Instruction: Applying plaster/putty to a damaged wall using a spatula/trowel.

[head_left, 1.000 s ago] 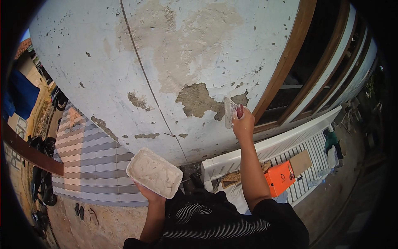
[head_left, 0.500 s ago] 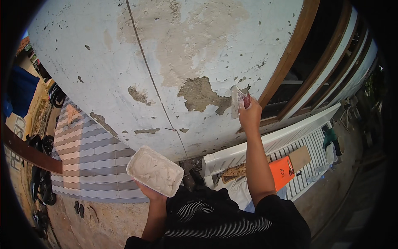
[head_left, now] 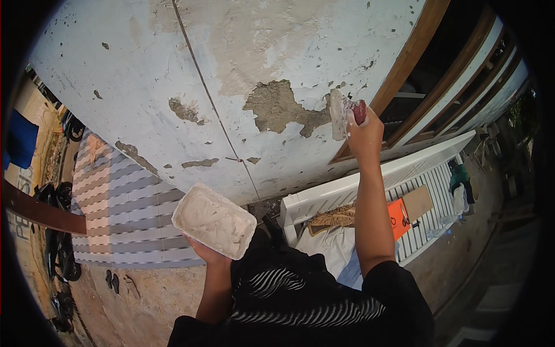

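In my right hand (head_left: 365,134) is a putty knife (head_left: 340,115) with a red handle and a wide blade smeared with pale filler. Its blade lies at the wall (head_left: 156,75), by the right end of a bare grey-brown patch (head_left: 276,110) where the paint has come off. My left hand (head_left: 209,252) holds up a white rectangular tub (head_left: 243,243) from beneath, low in front of my body; most of its fingers are hidden under it. Pale putty (head_left: 211,217) with a rough, scooped surface fills the tub.
A brown window frame (head_left: 399,75) borders the wall on the right. Below it stands a white slatted bench (head_left: 404,194) bearing cardboard (head_left: 417,203), an orange packet (head_left: 398,217) and cloth. At left are striped floor tiles (head_left: 139,225), sandals (head_left: 112,281) and parked motorbikes (head_left: 55,248).
My right hand and the putty knife have shifted right and slightly up, toward the window frame. The view has tilted a little, so the wall patches sit higher. The tub stays in my left hand.
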Available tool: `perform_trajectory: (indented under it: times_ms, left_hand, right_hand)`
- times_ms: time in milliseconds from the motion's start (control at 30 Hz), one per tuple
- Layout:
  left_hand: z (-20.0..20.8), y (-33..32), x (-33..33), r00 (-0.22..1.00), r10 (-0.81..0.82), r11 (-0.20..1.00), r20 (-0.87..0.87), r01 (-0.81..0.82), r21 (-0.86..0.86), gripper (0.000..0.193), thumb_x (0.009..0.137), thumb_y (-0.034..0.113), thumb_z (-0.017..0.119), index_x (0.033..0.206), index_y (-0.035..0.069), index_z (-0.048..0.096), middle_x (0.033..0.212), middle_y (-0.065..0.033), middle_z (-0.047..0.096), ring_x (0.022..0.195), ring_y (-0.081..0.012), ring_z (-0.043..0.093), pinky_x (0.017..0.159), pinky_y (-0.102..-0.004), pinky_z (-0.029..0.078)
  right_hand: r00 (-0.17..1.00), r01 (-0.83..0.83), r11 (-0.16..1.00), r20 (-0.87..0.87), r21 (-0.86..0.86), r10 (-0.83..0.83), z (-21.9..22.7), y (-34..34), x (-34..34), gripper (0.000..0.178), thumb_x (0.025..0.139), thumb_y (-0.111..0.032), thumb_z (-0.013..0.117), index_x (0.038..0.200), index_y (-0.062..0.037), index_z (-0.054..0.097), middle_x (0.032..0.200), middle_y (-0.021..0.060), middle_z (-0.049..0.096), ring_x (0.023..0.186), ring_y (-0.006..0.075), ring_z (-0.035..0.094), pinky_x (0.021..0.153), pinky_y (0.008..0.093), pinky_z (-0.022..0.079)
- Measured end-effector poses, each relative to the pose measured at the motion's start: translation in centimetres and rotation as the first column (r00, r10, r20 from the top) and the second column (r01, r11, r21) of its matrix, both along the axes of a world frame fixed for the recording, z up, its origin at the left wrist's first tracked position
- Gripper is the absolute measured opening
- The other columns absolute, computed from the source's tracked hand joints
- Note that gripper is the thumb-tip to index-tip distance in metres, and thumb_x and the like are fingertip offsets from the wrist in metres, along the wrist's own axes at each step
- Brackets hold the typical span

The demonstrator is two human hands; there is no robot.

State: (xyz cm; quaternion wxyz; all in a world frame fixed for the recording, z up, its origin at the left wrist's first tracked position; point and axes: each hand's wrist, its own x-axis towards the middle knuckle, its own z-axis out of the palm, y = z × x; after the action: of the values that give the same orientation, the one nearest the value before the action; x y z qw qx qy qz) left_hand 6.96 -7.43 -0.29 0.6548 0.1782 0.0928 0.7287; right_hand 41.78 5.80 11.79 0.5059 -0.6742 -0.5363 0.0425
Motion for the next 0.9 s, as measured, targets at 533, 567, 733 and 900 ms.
perform_trajectory:
  times_ms: [533, 567, 733, 900]
  left_hand:
    - [-1.1, 1.2, -0.4, 0.998, 0.052, 0.991, -0.020, -0.054, -0.119, 0.073, 0.095, 0.067, 0.036, 0.150, 0.019, 0.035, 0.151, -0.0083, 0.039, 0.135, -0.0368, 0.042, 0.108, -0.0578, 0.038]
    - [-1.1, 1.3, -0.5, 1.000, 0.028, 0.994, 0.014, -0.026, -0.106, 0.073, 0.094, 0.067, 0.037, 0.150, 0.019, 0.035, 0.151, -0.0084, 0.040, 0.134, -0.0370, 0.043, 0.108, -0.0579, 0.039]
    - [-1.2, 2.9, 0.2, 0.999, 0.022, 0.994, -0.042, -0.027, -0.110, 0.073, 0.094, 0.066, 0.038, 0.149, 0.018, 0.036, 0.151, -0.0084, 0.040, 0.134, -0.0373, 0.043, 0.107, -0.0585, 0.039]
    - [-1.0, 5.2, -0.9, 1.000, -0.015, 0.992, -0.006, 0.014, -0.125, 0.074, 0.093, 0.066, 0.039, 0.150, 0.018, 0.036, 0.151, -0.0094, 0.040, 0.134, -0.0385, 0.043, 0.107, -0.0607, 0.039]
  right_hand:
    - [0.991, 0.019, 0.999, 0.133, -0.033, -0.014, -1.3, 0.1, -1.0, 0.016, 0.083, -0.009, 0.067, 0.092, 0.0047, 0.064, 0.087, 0.0214, 0.062, 0.083, 0.0417, 0.063, 0.078, 0.0458, 0.050]
    - [0.998, 0.003, 1.000, 0.059, -0.024, -0.002, -1.3, 0.0, -1.2, 0.017, 0.083, -0.009, 0.067, 0.093, 0.0047, 0.064, 0.088, 0.0219, 0.062, 0.085, 0.0420, 0.062, 0.079, 0.0463, 0.050]
    - [0.983, -0.017, 0.995, 0.181, -0.099, 0.035, -3.7, 1.5, -1.7, 0.015, 0.083, -0.008, 0.066, 0.091, 0.0049, 0.063, 0.085, 0.0220, 0.061, 0.084, 0.0437, 0.061, 0.076, 0.0461, 0.049]
    - [0.999, 0.043, 0.999, -0.021, -0.010, -0.043, -1.2, -0.2, -2.5, 0.018, 0.082, -0.008, 0.066, 0.093, 0.0049, 0.062, 0.086, 0.0225, 0.061, 0.085, 0.0437, 0.061, 0.077, 0.0474, 0.049]
